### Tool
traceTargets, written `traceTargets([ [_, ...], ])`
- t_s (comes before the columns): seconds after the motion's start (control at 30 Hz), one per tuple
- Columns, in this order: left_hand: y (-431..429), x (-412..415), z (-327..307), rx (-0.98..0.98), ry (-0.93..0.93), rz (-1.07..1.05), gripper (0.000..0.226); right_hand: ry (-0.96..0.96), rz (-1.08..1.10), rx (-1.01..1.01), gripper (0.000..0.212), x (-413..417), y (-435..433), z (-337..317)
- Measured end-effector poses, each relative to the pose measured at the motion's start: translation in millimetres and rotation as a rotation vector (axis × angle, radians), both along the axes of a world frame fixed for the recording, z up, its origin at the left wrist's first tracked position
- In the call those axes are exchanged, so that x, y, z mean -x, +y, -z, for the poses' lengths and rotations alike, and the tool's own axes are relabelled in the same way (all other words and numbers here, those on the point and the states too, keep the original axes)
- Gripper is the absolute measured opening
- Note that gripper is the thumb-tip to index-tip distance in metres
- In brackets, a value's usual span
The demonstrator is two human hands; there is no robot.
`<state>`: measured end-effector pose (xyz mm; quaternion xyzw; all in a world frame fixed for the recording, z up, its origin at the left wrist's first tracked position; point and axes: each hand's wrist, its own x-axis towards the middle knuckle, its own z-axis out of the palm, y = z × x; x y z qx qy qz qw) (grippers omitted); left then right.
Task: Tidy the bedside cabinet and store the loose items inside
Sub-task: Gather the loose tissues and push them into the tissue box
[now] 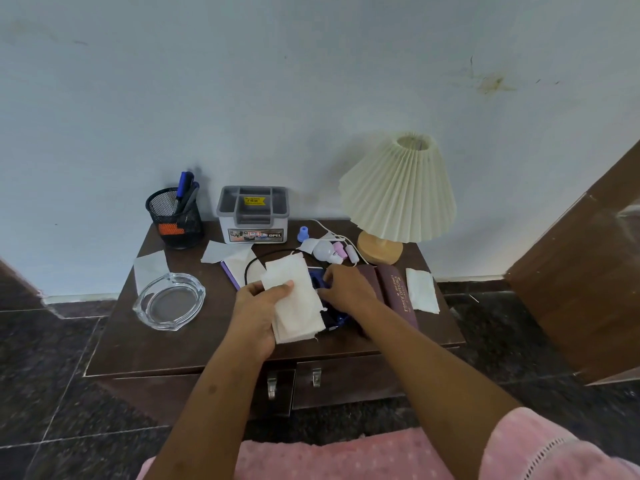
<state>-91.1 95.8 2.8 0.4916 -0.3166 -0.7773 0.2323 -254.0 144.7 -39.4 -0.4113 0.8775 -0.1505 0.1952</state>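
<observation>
A person bent over a cluttered bedside cabinet [114,355], the left hand [258,311] clamped on a stack of white tissues [294,299], thumb pressed on top and the stack lifted slightly off the dark wood. The right hand [346,289] reached just beside it, fingers curled down onto a dark blue object [329,318] lying half hidden beneath the tissues; whether those fingers had closed on it could not be told. The blue object lay directly under and toward the person from the right fingertips, its long axis seeming to run front to back, which put the right hand clearly nearer for the lift. A maroon glasses case [398,292] sat touching the right wrist on its outer side, with one more tissue [421,289] beyond it. Loose tissues near the glass ashtray [169,301], a bulb [323,251] and small pink pieces by the lamp [398,199] remained on top. Both cabinet doors [346,379] below stood closed, so storing had likely not begun.
</observation>
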Motion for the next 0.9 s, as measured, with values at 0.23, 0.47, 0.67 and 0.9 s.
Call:
traceTargets([
  [0.23, 2, 1, 1, 0.007, 0.027, -0.011, 0.05, -0.005, 0.309, 0.149, 0.021, 59, 30, -17],
  [0.47, 8, 8, 2, 0.022, -0.023, 0.069, 0.039, 0.094, 0.498, -0.063, 0.041, 96, 93, 5],
  [0.67, 11, 9, 5, 0.065, -0.049, 0.085, 0.039, 0.102, 0.511, -0.044, 0.048, 98, 91, 11],
  [0.9, 8, 11, 10, 0.074, -0.067, 0.076, 0.038, 0.172, 0.534, -0.036, 0.021, 90, 82, -1],
])
